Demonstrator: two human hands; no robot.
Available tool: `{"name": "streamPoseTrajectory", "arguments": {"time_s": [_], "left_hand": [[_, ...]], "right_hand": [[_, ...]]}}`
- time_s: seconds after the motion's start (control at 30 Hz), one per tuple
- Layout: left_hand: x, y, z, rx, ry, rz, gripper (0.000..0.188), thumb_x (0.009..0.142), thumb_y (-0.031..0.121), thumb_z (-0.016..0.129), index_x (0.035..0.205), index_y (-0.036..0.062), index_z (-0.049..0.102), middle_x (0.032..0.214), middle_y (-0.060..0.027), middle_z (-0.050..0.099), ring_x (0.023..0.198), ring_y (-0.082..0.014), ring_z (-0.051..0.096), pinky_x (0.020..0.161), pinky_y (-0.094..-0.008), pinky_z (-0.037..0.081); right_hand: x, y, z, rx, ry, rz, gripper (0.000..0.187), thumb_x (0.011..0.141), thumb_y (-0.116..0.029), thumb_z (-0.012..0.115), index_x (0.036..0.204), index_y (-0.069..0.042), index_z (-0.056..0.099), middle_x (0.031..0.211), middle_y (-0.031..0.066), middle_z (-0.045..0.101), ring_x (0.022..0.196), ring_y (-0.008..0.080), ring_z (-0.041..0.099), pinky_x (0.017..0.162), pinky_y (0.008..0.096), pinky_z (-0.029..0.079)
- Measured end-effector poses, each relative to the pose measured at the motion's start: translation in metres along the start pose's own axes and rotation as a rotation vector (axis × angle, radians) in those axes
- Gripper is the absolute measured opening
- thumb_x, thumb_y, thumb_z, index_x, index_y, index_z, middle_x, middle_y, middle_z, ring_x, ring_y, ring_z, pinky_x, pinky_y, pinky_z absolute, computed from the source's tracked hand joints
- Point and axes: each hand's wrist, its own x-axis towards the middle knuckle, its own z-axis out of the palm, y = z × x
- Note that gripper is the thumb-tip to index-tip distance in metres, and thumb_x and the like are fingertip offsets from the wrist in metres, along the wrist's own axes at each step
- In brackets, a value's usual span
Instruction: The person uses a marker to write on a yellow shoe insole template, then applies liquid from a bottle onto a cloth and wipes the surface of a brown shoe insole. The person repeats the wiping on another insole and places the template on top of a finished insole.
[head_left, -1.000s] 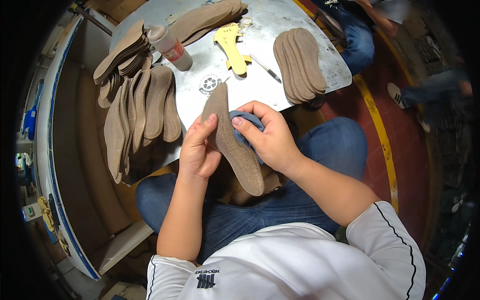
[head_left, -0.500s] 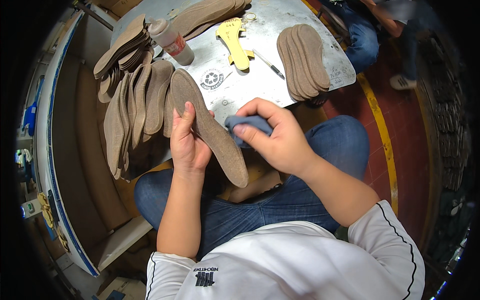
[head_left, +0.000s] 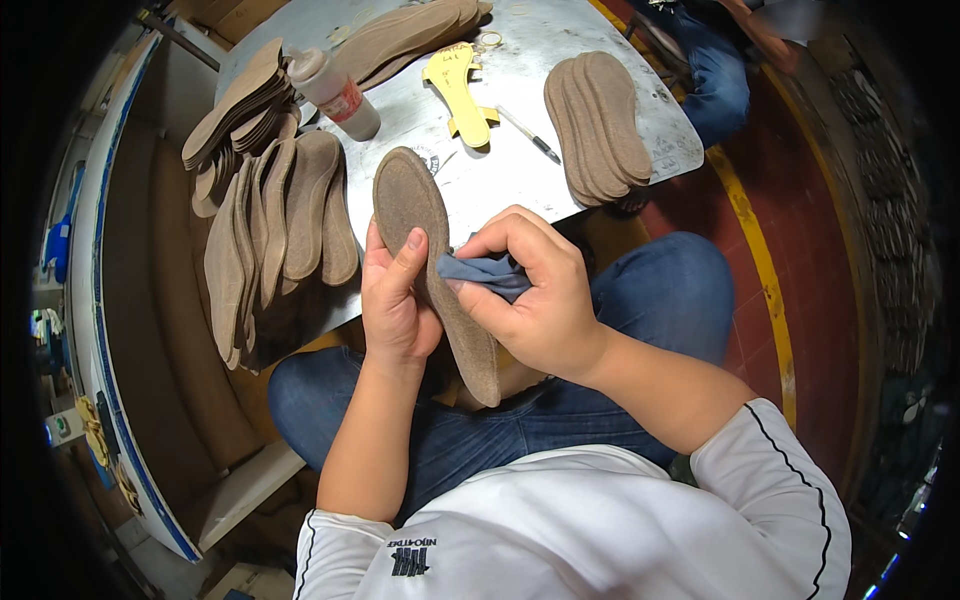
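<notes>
A brown, felt-like insole [head_left: 410,195] is held upright over my lap, its broad end toward the table. My left hand [head_left: 398,305] grips its left edge near the middle, thumb across the face. Pinched in my right hand [head_left: 545,290] is a blue-grey cloth [head_left: 490,275], which touches the insole's right edge at its waist. To the left of my left hand, several similar insoles [head_left: 312,205] stand fanned out along the table's edge. Another row of insoles [head_left: 600,130] lies overlapped at the table's right side.
On the metal table [head_left: 420,110] are a plastic bottle [head_left: 340,95] with a red label, a yellow template [head_left: 460,95] and a pen [head_left: 528,135]. More insoles [head_left: 235,105] are piled at the far left. Another person's leg [head_left: 715,90] shows beyond the right corner.
The insole has turned more upright and shifted slightly right with my left hand. My right hand has brought the cloth against the insole's edge.
</notes>
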Motion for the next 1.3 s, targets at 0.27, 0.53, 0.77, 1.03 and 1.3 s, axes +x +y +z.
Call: {"name": "streamPoseTrajectory", "arguments": {"time_s": [0.27, 0.53, 0.77, 1.03, 1.3], "left_hand": [[-0.007, -0.005, 0.001, -0.044, -0.067, -0.055, 0.063, 0.113, 0.007, 0.075, 0.171, 0.0101, 0.049, 0.154, -0.0129, 0.071, 0.139, -0.0255, 0.072, 0.120, -0.0449, 0.060], [-0.012, -0.011, 0.008, 0.015, -0.058, -0.101, 0.059, 0.112, 0.010, 0.078, 0.166, 0.0145, 0.055, 0.141, -0.0069, 0.077, 0.115, -0.0176, 0.079, 0.091, -0.0338, 0.066], [-0.004, -0.006, -0.003, 0.024, -0.023, -0.046, 0.061, 0.114, 0.007, 0.074, 0.171, 0.0084, 0.052, 0.157, -0.0142, 0.071, 0.143, -0.0272, 0.069, 0.127, -0.0473, 0.054], [-0.011, -0.011, 0.002, -0.007, -0.091, -0.176, 0.065, 0.109, 0.007, 0.081, 0.168, 0.0105, 0.053, 0.146, -0.0097, 0.074, 0.127, -0.0215, 0.075, 0.108, -0.0398, 0.062], [-0.013, -0.008, 0.008, 0.052, -0.036, -0.150, 0.064, 0.110, 0.010, 0.081, 0.167, 0.0118, 0.053, 0.133, -0.0080, 0.078, 0.096, -0.0157, 0.082, 0.070, -0.0286, 0.068]], "right_hand": [[0.013, 0.002, -0.007, -0.096, 0.096, -0.072, 0.021, 0.092, -0.002, 0.090, 0.107, -0.001, 0.076, 0.100, 0.0101, 0.076, 0.088, 0.0203, 0.074, 0.082, 0.0329, 0.059], [0.027, 0.008, -0.018, -0.022, 0.131, 0.078, 0.017, 0.095, -0.003, 0.090, 0.100, 0.000, 0.074, 0.093, 0.0039, 0.072, 0.085, 0.0084, 0.066, 0.075, 0.0288, 0.054], [0.005, -0.006, -0.009, 0.020, -0.020, 0.072, 0.019, 0.086, -0.005, 0.087, 0.091, 0.002, 0.070, 0.086, 0.0153, 0.068, 0.074, 0.0303, 0.071, 0.069, 0.0408, 0.056], [0.032, 0.010, -0.017, -0.053, 0.160, 0.042, 0.019, 0.094, -0.006, 0.091, 0.099, -0.001, 0.073, 0.090, 0.0039, 0.074, 0.082, 0.0093, 0.067, 0.073, 0.0293, 0.054], [0.013, -0.001, -0.019, 0.182, 0.071, 0.402, 0.018, 0.100, -0.006, 0.089, 0.101, -0.001, 0.072, 0.090, 0.0007, 0.076, 0.080, 0.0025, 0.064, 0.071, 0.0242, 0.053]]}}
